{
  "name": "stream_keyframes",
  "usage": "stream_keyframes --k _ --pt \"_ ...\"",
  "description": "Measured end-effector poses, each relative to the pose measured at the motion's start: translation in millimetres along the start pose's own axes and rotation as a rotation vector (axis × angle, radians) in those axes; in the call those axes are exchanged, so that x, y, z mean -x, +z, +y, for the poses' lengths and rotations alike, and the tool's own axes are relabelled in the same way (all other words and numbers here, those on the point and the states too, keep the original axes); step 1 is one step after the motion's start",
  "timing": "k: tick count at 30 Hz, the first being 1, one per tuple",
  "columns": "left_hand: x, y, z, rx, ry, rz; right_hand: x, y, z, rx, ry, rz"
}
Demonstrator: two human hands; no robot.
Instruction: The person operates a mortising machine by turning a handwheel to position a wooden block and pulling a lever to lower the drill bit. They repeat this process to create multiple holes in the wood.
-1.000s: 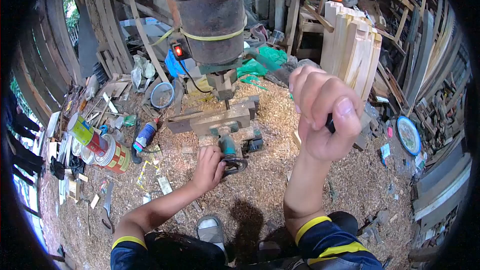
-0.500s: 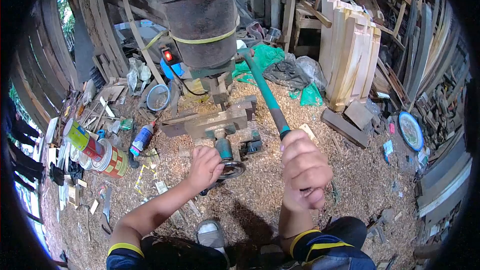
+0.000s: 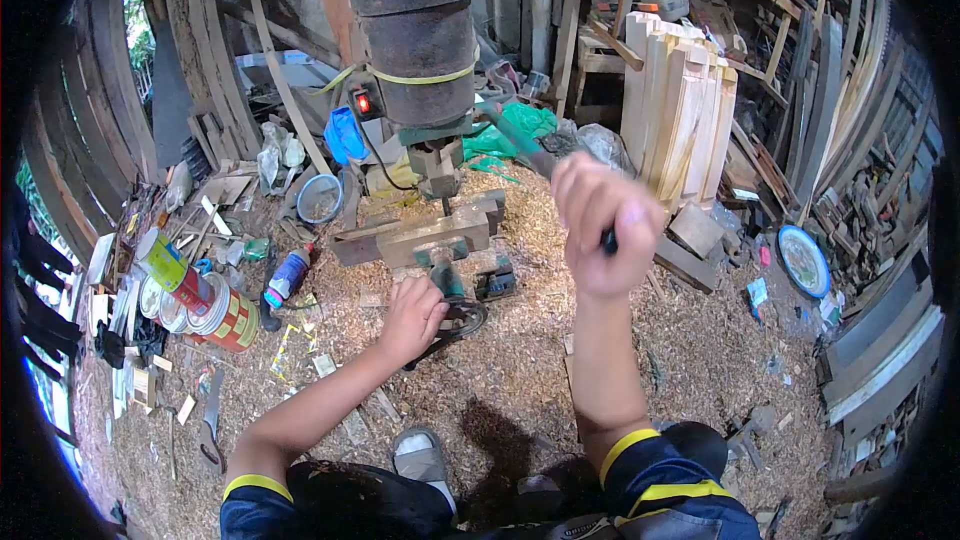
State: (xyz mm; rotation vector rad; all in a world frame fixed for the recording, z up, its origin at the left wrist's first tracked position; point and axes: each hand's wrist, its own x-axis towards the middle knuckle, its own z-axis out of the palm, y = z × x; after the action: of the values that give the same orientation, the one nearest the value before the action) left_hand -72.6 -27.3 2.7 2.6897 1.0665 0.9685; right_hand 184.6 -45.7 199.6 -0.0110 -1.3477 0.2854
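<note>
A dark drilling or mortising machine (image 3: 415, 60) with a lit red switch (image 3: 363, 102) stands ahead of me. Its bit (image 3: 447, 205) points down at a wooden block (image 3: 435, 237) held in the vise below. My right hand (image 3: 610, 225), slightly blurred, is closed round the end of the machine's green lever (image 3: 515, 135), and the dark tip shows below my thumb. Lower down, my left hand (image 3: 412, 320) has its fingers curled at the left side of the vise's metal handwheel (image 3: 468, 318). My fingers partly hide that wheel.
Wood shavings cover the floor. Paint buckets (image 3: 228, 320), a spray can (image 3: 288, 275) and a handsaw (image 3: 212, 415) lie to the left. Cut wooden pieces (image 3: 680, 105) are stacked at the back right, near a blue-rimmed basin (image 3: 804, 262). Planks lean along both sides.
My right hand has moved upward in view with the lever's end. The view has shifted, so the machine appears smaller and more of its top shows. My left hand stays at the handwheel.
</note>
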Motion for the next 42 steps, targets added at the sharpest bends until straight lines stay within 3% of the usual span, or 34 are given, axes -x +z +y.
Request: stream_keyframes --k 5,12,17,27,30,33,42 --pt "10.9 1.4 -0.8 0.049 -0.030 0.021 -82.4 2.5 12.6 -0.085 0.237 -0.078" --pt "20.3 -8.8 7.4 0.141 -0.139 0.124 -159.2 17.6 42.5 -0.081 0.355 -0.019" --pt "19.7 -6.2 2.4 0.177 -0.113 0.258 -159.3 16.5 44.5 -0.093 0.328 -0.018" --pt "23.4 6.0 -1.5 0.239 0.004 0.269 -157.5 18.7 47.7 -0.055 0.273 -0.001" --pt "47.0 22.9 -21.1 0.153 0.067 0.157 -158.0 21.5 39.8 -0.146 0.396 0.039" --pt "58.8 36.8 -40.6 0.152 0.117 0.100 -157.6 21.1 39.8 -0.133 0.394 0.046" --pt "12.1 29.9 -14.3 0.399 0.154 0.291 -157.6 24.9 37.8 -0.165 0.386 0.064"
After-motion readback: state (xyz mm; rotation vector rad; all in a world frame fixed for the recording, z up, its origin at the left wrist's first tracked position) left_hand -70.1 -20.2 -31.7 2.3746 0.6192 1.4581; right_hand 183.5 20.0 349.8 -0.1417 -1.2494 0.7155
